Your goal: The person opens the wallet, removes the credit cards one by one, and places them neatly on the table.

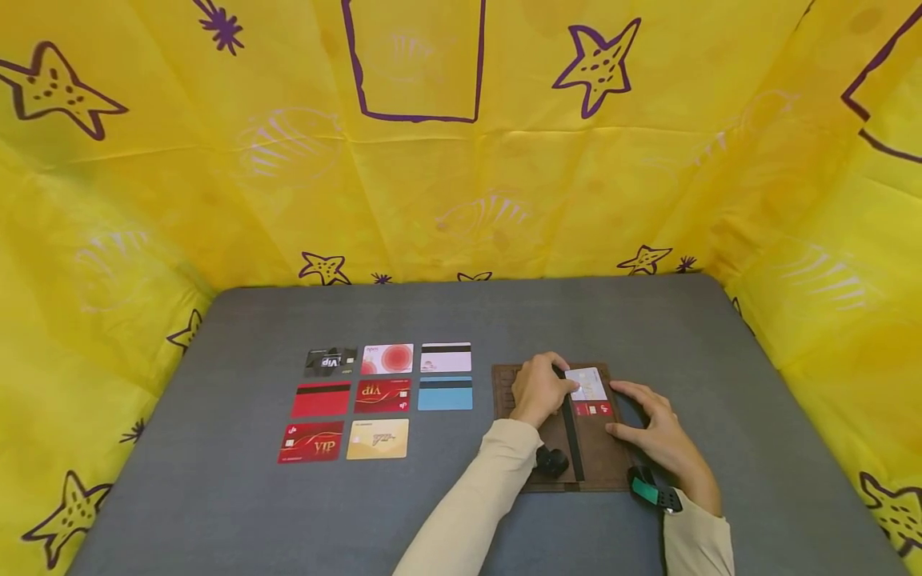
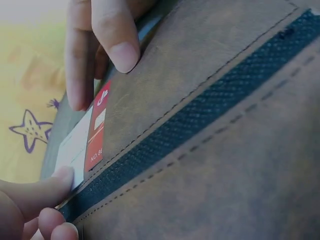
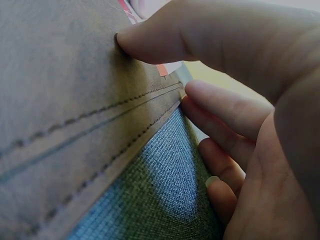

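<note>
A brown stitched wallet (image 1: 601,458) lies unfolded, with a black elastic band (image 1: 574,450) running down its middle. In its right half, a white card (image 1: 592,386) sticks up above a red card (image 1: 595,409), whose lower part is hidden by the pocket. My left hand (image 1: 536,390) crosses the left half and pinches the white card near its left edge, the thumb (image 2: 64,176) lying on the card's face. At the wallet's right edge is my right hand (image 1: 668,436). Its thumb (image 3: 145,44) presses the brown pocket while the other fingers touch the side edge.
Left of the wallet, several cards lie in rows on the grey table (image 1: 238,512), among them a blue card (image 1: 445,396), a gold card (image 1: 378,440) and a black card (image 1: 330,362). A yellow patterned cloth (image 1: 403,200) surrounds the table's back and sides.
</note>
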### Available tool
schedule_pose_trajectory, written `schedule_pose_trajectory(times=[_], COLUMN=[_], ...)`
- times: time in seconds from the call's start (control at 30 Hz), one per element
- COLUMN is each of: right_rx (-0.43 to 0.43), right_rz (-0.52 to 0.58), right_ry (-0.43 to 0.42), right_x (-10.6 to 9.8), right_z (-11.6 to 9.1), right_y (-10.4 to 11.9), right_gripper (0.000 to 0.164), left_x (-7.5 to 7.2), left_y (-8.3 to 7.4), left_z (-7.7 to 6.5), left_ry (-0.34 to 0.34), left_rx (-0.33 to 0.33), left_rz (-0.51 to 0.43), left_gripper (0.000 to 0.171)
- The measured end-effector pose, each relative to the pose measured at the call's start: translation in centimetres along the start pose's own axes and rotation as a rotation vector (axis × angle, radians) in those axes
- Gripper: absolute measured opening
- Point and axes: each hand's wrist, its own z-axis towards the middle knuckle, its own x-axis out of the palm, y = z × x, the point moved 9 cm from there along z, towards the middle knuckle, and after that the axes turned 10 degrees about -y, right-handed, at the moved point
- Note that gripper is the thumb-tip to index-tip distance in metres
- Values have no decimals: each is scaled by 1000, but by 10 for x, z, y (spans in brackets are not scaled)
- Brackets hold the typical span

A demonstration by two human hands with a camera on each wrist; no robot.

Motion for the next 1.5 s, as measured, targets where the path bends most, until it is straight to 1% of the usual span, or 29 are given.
schedule_pose_trajectory(times=[0.07, 0.13, 0.27, 0.47, 0.53, 0.6, 0.63, 0.7, 0.73, 0.77, 0.87, 0.93, 1.0, 1.13, 1.27, 1.4, 1.5], right_rx=[1, 1, -3, -3, -5, -8, -10, -11, -10, -8, -4, -6, -9, -16, -15, -7, -1], right_rz=[-2, -4, -2, 5, 7, 6, 5, 3, 3, 3, 8, 9, 9, 5, 5, 7, 8], right_ry=[0, -1, 0, -1, -4, -7, -7, -8, -9, -7, -3, -5, -6, -13, -11, -6, -5], right_x=[0, 0, 1, 2, 2, 2, 2, 2, 2, 2, 2, 2, 1, 0, 0, 0, 0], right_z=[0, 0, 2, 3, 3, 3, 3, 3, 3, 2, 1, 1, 1, 1, 0, 0, -1], right_y=[1, 1, 3, 3, 3, 3, 3, 3, 3, 3, 3, 3, 3, 1, 1, 0, -1], right_gripper=[66, 66, 66, 66, 66, 65, 65, 65, 65, 66, 66, 66, 66, 66, 66, 66, 67], left_x=[-1, -2, -5, -7, -8, -12, -15, -19, -22, -24, -29, -32, -34, -37, -39, -42, -45], left_y=[0, -1, -1, 0, 0, -1, -1, -2, -3, -3, -2, 1, 4, 10, 16, 23, 29], left_z=[1, 2, 5, 8, 10, 12, 12, 12, 11, 10, 3, -1, -5, -9, -12, -14, -17], left_ry=[-5, -4, 2, -27, -58, -104, -127, -163, -175, -185, -210, -221, -226, -219, -187, -157, -134], left_rx=[-17, -20, -31, -55, -57, -48, -36, 5, 31, 54, 117, 139, 151, 166, 164, 153, 141], left_rz=[-24, -55, -139, -262, -326, -413, -448, -485, -488, -472, -388, -344, -320, -295, -276, -231, -232], left_gripper=[25, 25, 23, 19, 18, 17, 17, 18, 18, 18, 18, 20, 22, 28, 32, 31, 26])
